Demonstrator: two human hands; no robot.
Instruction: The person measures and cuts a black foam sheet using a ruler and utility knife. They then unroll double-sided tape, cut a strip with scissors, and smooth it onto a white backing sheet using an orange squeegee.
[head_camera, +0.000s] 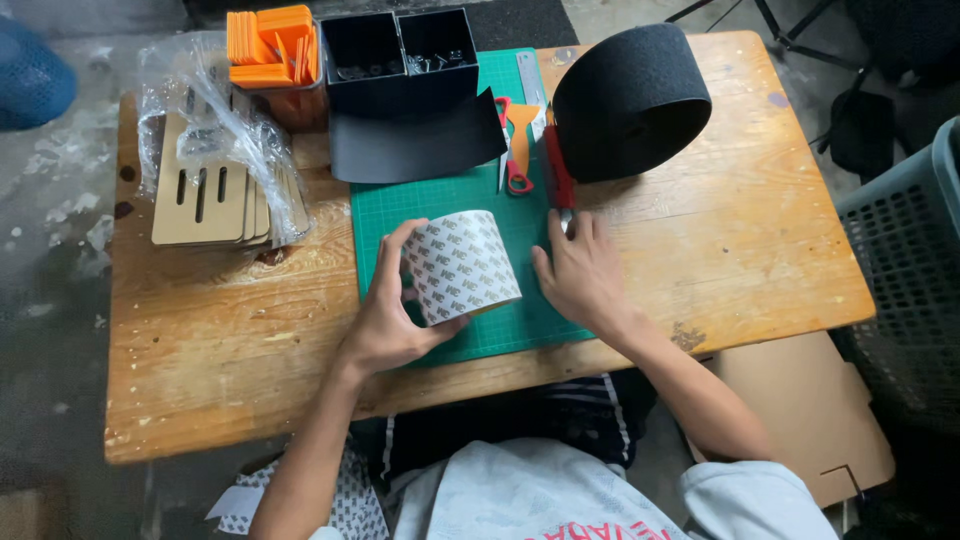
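White, smooth paper roll (462, 266) w/ small grey repeat print sits curved in your left hand (388, 318), fingers wrapped round its near end. Roll rests on green gridded cutting mat (440, 200), btwn both hands. Your right hand (580, 272) lies flat, fingers spread, on mat edge; red-handled cutter (559, 172) just beyond it. Worn wooden counter (760, 220) underneath.

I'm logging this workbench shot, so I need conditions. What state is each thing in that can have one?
White patterned tape roll: on its side, gripped by left hand.
Right hand: flat on green cutting mat, empty.
Big black fabric roll: partly unrolled.
Red-handled scissors: lying closed.
Black two-compartment box: open, small parts inside.
Clear plastic bag: crumpled over wooden slotted boards.
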